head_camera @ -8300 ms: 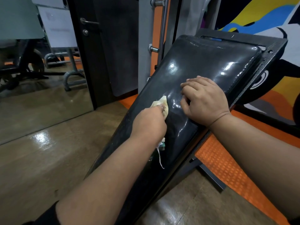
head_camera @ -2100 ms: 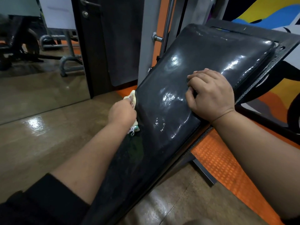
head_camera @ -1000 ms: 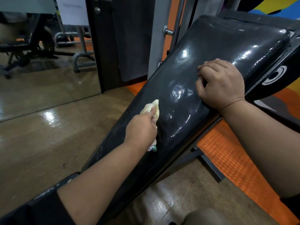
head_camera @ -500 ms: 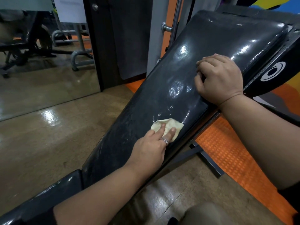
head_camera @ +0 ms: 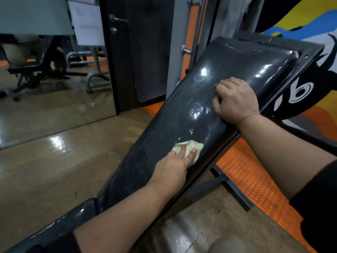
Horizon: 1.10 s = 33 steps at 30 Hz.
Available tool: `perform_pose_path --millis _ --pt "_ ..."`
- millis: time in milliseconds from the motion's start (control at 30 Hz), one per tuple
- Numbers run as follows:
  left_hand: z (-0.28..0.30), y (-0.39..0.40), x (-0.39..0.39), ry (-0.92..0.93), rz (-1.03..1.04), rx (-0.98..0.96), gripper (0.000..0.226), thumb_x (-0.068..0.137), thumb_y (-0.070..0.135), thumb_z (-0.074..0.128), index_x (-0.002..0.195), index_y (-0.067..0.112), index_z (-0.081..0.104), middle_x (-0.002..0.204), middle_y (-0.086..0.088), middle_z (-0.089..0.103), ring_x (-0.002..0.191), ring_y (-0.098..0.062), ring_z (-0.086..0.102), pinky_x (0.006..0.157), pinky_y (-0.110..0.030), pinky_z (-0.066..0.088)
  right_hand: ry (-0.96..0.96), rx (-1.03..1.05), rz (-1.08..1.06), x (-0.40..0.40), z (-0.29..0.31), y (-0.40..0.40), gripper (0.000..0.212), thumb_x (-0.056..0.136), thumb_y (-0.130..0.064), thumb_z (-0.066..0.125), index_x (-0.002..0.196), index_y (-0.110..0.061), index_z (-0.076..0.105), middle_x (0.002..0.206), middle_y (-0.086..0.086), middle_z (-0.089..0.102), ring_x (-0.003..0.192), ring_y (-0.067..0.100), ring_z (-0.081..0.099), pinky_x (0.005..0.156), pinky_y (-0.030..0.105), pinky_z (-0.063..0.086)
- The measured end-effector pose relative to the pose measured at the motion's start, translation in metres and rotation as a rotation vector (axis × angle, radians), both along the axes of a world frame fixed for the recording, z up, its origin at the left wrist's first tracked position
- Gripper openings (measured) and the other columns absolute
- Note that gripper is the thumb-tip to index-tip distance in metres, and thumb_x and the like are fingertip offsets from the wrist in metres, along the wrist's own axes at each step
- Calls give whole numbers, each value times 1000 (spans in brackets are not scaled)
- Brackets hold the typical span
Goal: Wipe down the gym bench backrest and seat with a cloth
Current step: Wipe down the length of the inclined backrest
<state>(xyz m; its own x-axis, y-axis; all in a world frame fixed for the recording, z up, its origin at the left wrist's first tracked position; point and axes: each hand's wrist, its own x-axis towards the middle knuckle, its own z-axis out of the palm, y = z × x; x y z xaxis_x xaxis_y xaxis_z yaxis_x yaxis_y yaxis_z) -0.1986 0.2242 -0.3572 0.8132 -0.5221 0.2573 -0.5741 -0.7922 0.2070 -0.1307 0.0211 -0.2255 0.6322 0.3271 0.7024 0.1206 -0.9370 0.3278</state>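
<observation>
Backrest (head_camera: pixel 209 99): long black vinyl pad, glossy, tilted up toward the far right, widening toward its far end. Wet sheen and bright glare spots across the middle; the near half looks duller, faintly speckled. Rounded, padded edges sit on a dark metal frame.

Seat (head_camera: pixel 60 223): a second black pad at the near left, just below the backrest's lower end, with a narrow gap between the two. Same shiny vinyl.

Cloth (head_camera: pixel 189 146): small, pale yellow, crumpled and flattened into a rough oval. It lies on the backrest's lower middle, close to the right edge.

Your left hand (head_camera: pixel 173 167) presses the cloth flat against the pad with fingers straight and slightly spread; a ring shows on one finger. The fingertips cover the cloth's near edge.

Your right hand (head_camera: pixel 235 99) rests higher on the backrest near its right edge, fingers curled under, knuckles up, holding nothing that you can see.

Floor (head_camera: pixel 54 161): polished tan wood-look surface with glare; an orange studded mat (head_camera: pixel 255 178) lies to the right under the frame. A mirror (head_camera: pixel 45 70) stands at the far left.
</observation>
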Motion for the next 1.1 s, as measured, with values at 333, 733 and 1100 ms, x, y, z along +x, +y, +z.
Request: perform_pose_path --millis 333,733,1100 --pt "-8 8 -11 85 -15 93 68 93 11 42 149 32 10 155 -1 20 125 -24 37 90 -37 46 178 -63 -8 -16 -17 19 25 74 -22 50 78 -5 68 90 11 69 97 35 61 102 55 33" --pt "-2 11 34 142 202 -52 60 95 18 43 146 41 20 134 -4 45 110 -24 49 84 -34 44 129 -136 196 -18 -68 35 26 76 -20 48 83 -6 68 99 10 71 97 29 65 99 43 46" --pt "-22 8 13 6 -30 -186 55 91 23 51 143 34 35 144 2 45 102 -24 53 82 -35 52 38 -124 220 -15 -69 36 18 76 -17 54 83 -8 67 99 7 71 97 27 65 100 39 40"
